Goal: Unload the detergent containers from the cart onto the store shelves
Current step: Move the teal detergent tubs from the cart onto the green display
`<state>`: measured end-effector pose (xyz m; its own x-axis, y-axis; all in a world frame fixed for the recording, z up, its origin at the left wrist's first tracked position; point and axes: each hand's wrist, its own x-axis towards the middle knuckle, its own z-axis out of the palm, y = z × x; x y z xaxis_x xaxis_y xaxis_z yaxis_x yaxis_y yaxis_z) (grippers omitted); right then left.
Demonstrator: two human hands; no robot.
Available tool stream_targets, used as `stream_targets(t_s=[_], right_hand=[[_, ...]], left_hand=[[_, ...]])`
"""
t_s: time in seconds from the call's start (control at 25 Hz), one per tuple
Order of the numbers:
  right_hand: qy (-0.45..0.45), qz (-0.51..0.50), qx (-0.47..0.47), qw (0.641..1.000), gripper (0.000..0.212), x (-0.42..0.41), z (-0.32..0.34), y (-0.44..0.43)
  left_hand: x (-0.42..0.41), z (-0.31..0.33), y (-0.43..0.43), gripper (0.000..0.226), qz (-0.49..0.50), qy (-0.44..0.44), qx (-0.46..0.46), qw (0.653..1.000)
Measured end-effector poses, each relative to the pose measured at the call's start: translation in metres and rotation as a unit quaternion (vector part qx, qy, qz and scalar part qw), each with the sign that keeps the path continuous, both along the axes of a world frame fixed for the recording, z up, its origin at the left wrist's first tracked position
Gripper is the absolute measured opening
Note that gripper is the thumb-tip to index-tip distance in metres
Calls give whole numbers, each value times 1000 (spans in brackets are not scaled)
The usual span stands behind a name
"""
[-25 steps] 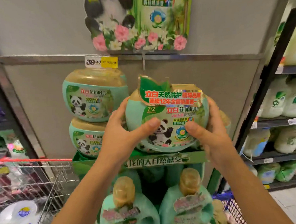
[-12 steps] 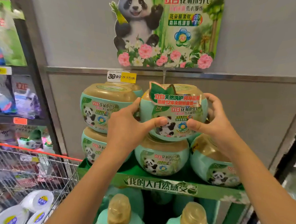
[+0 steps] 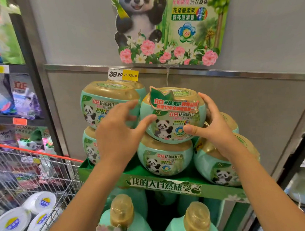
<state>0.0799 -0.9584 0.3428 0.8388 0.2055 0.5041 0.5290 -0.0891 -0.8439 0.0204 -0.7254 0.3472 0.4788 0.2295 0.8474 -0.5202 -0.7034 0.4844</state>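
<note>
The top tub (image 3: 172, 123) is risking rolling off the tub below (image 3: 164, 160) toward nine o'clock, with the left hand (image 3: 120, 131) spreading its grip wide and only the right hand (image 3: 215, 129) holding it.

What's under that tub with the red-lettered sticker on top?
Another panda detergent tub: the stickered tub sits on its gold lid, on the green display shelf. The right hand hides its right edge, so any support there cannot be seen.
</note>
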Motion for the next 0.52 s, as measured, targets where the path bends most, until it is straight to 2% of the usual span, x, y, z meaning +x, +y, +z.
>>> stream_targets(t_s=[0.08, 0.12, 0.16, 0.24, 0.32, 0.4, 0.52], right_hand=[[1, -2, -2, 1000, 109, 1, 0, -1], [2, -4, -4, 1000, 109, 1, -1, -1], [3, -7, -7, 1000, 109, 2, -1, -1], [4, -16, -10, 1000, 106, 1, -1, 0], [4, -26, -2, 1000, 100, 1, 0, 1], [6, -35, 1, 999, 96, 0, -1, 2], [3, -54, 1, 999, 93, -1, -2, 3]], left_hand=[[4, 7, 34, 42, -14, -81, -36, 996], [9, 11, 55, 47, -9, -86, -55, 995], [16, 13, 76, 61, -5, -51, -78, 996], [30, 13, 110, 95, -23, 101, -128, 986], [39, 2, 126, 120, -141, 222, -174, 949], [45, -17, 131, 127, -253, 257, -193, 913], [51, -38, 131, 114, -277, 230, -198, 912]])
